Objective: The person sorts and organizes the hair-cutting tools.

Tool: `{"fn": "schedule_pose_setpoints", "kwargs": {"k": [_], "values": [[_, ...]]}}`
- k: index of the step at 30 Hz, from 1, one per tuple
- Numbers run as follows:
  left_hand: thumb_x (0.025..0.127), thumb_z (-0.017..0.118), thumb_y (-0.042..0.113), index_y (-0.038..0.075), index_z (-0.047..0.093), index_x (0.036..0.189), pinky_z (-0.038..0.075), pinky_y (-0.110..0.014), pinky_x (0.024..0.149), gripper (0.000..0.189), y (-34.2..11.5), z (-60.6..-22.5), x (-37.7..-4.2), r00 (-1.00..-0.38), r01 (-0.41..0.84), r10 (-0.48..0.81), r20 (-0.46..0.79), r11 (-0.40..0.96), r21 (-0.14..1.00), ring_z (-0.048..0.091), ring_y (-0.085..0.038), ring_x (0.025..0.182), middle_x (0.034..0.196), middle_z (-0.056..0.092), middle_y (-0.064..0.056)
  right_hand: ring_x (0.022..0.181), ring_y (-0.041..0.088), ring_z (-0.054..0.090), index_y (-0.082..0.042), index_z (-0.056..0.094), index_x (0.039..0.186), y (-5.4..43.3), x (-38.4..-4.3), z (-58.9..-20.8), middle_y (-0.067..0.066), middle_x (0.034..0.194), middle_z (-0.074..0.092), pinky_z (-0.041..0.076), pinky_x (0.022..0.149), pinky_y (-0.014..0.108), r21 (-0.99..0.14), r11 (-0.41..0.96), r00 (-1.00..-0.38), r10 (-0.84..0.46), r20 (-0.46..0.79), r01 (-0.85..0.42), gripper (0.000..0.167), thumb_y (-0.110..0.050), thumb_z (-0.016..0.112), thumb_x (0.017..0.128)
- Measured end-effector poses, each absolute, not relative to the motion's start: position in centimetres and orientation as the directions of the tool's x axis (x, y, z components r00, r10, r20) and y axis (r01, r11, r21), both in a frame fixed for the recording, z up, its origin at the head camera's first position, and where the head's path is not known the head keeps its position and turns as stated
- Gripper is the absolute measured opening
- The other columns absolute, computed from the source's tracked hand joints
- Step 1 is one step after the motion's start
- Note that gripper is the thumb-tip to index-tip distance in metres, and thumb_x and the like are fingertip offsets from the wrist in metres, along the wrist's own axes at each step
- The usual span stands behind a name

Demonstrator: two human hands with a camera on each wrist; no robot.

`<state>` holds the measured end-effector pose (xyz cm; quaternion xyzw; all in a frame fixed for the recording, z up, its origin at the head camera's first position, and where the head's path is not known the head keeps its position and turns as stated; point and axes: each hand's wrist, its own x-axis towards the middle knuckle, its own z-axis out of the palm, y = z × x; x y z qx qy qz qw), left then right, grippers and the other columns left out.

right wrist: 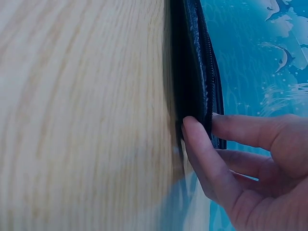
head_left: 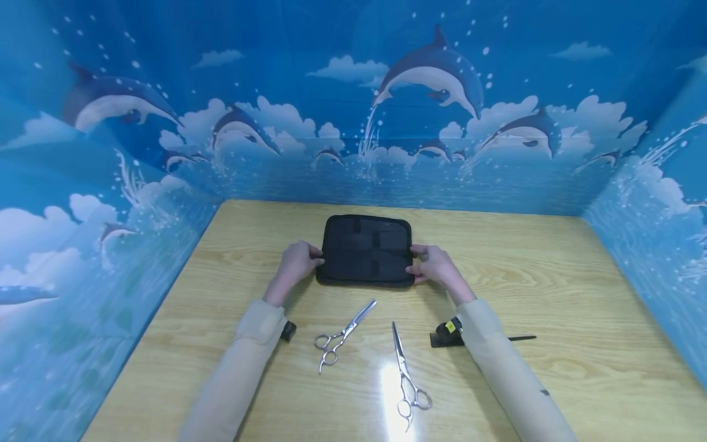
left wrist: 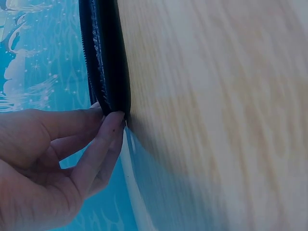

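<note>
An unfolded black zip case (head_left: 366, 250) with small elastic loops inside lies near the table's far side. My left hand (head_left: 298, 261) pinches its left edge between thumb and fingers. At the opposite edge, my right hand (head_left: 436, 265) has the same kind of pinch. Both wrist views show the zipper teeth and the case rim (left wrist: 108, 57) close up, with fingertips on either side of the rim. Nearer to me lie silver thinning scissors (head_left: 345, 334), and to their right silver hairdressing scissors (head_left: 405, 374).
A black tail comb (head_left: 439, 340) lies under my right forearm, which hides its middle; its thin tail sticks out to the right. The wood-grain table (head_left: 552, 294) is enclosed at the back and sides by a blue dolphin-print curtain (head_left: 309, 123).
</note>
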<state>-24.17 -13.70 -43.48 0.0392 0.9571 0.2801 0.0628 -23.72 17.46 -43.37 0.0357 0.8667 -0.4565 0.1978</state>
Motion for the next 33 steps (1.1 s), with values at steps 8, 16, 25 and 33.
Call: {"fn": "schedule_pose_setpoints", "kwargs": {"k": [8, 16, 25, 33], "values": [[0.095, 0.071, 0.013, 0.000, 0.073, 0.117, 0.053, -0.044, 0.099, 0.026, -13.3, -43.5, -24.0, -0.989, 0.029, 0.104, -0.104, 0.830, 0.557, 0.067, -0.034, 0.113, 0.119, 0.071, -0.018, 0.065, 0.013, 0.069, 0.001, 0.037, 0.154, 18.0, -23.5, -43.5, 0.032, 0.159, 0.026, 0.062, 0.070, 0.029, -0.786, 0.576, -0.922, -0.135, -0.364, 0.226, 0.065, 0.001, 0.066, 0.096], [0.094, 0.072, 0.014, 0.001, 0.073, 0.118, 0.054, -0.044, 0.099, 0.027, -12.9, -43.5, -23.8, -0.989, 0.014, 0.096, -0.114, 0.821, 0.571, 0.071, -0.031, 0.104, 0.119, 0.072, -0.018, 0.065, 0.013, 0.070, 0.002, 0.038, 0.153, 18.6, -23.3, -43.7, 0.033, 0.159, 0.026, 0.062, 0.069, 0.029, -0.800, 0.559, -0.927, -0.139, -0.348, 0.216, 0.066, 0.002, 0.067, 0.094], [0.093, 0.074, 0.013, 0.001, 0.074, 0.115, 0.055, -0.042, 0.096, 0.025, -12.5, -43.5, -23.5, -0.991, 0.035, 0.102, -0.086, 0.819, 0.573, 0.075, -0.023, 0.080, 0.113, 0.074, -0.017, 0.066, 0.016, 0.071, 0.001, 0.038, 0.153, 19.1, -22.9, -43.6, 0.034, 0.158, 0.027, 0.062, 0.069, 0.030, -0.805, 0.551, -0.928, -0.137, -0.348, 0.221, 0.066, 0.001, 0.068, 0.094], [0.093, 0.074, 0.013, 0.001, 0.075, 0.113, 0.054, -0.044, 0.098, 0.024, -12.2, -43.8, -23.6, -0.992, 0.048, 0.105, -0.069, 0.823, 0.566, 0.074, -0.027, 0.092, 0.112, 0.074, -0.016, 0.064, 0.013, 0.069, 0.004, 0.036, 0.153, 19.4, -22.7, -43.8, 0.037, 0.157, 0.026, 0.062, 0.068, 0.029, -0.822, 0.529, -0.929, -0.153, -0.337, 0.211, 0.066, 0.004, 0.067, 0.094]]}}
